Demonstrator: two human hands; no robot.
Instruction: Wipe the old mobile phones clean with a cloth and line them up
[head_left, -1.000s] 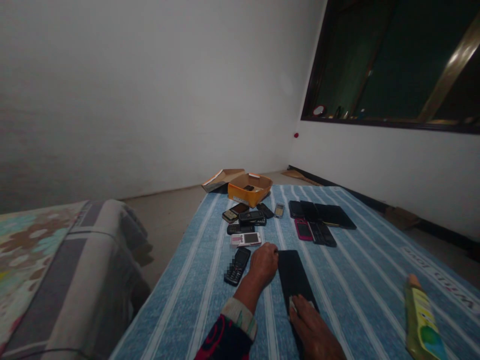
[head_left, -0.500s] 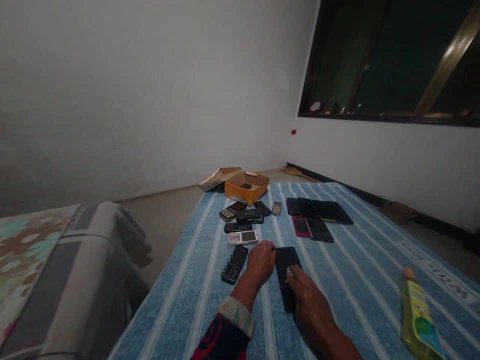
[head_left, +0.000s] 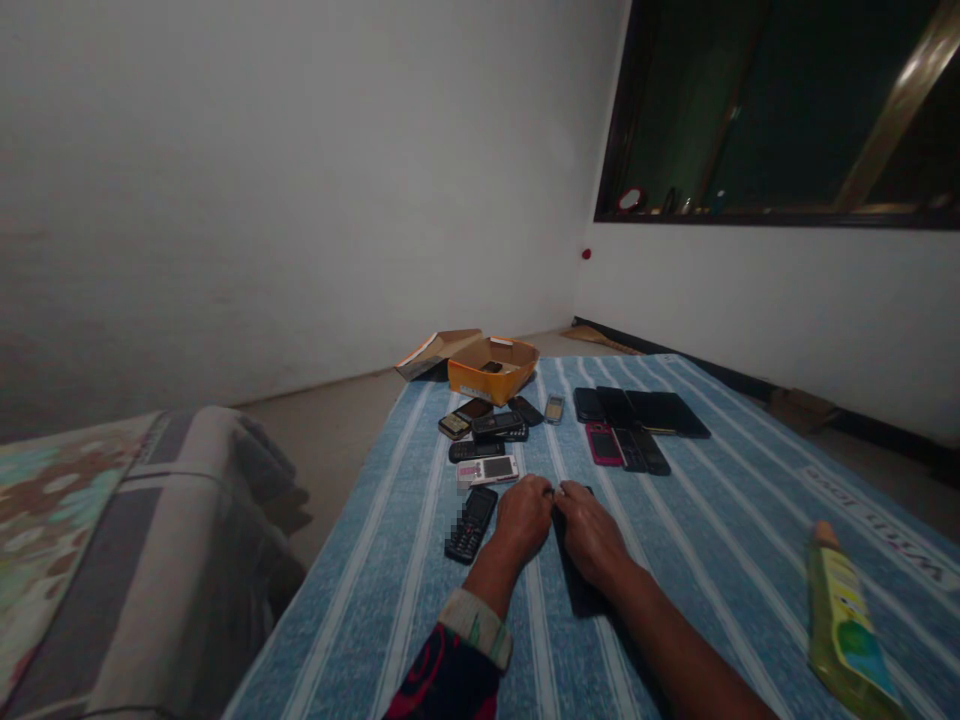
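Observation:
A flat black device (head_left: 586, 597), like a large smartphone or small tablet, lies on the blue striped cloth (head_left: 375, 600). My left hand (head_left: 525, 517) is closed at its far left corner and seems to grip the edge. Over the device's upper part, my right hand (head_left: 596, 535) has its fingers pinched together, the tips close to the left fingertips. A small whitish wad showed under the right fingers earlier; now the hand hides it. Just left of my left hand lies a black keypad phone (head_left: 471, 525), with a white and pink phone (head_left: 487, 471) beyond it.
Several phones (head_left: 499, 425) lie in front of an open orange box (head_left: 495, 375) with its lid (head_left: 442, 352) beside it. Right of them are a pink phone (head_left: 604, 445) and black devices (head_left: 667, 412). A bottle of yellowish liquid (head_left: 851, 620) lies at the right.
My right hand has slid forward along the black device, from its middle to its far end, beside my left hand. My left hand has stayed at the corner.

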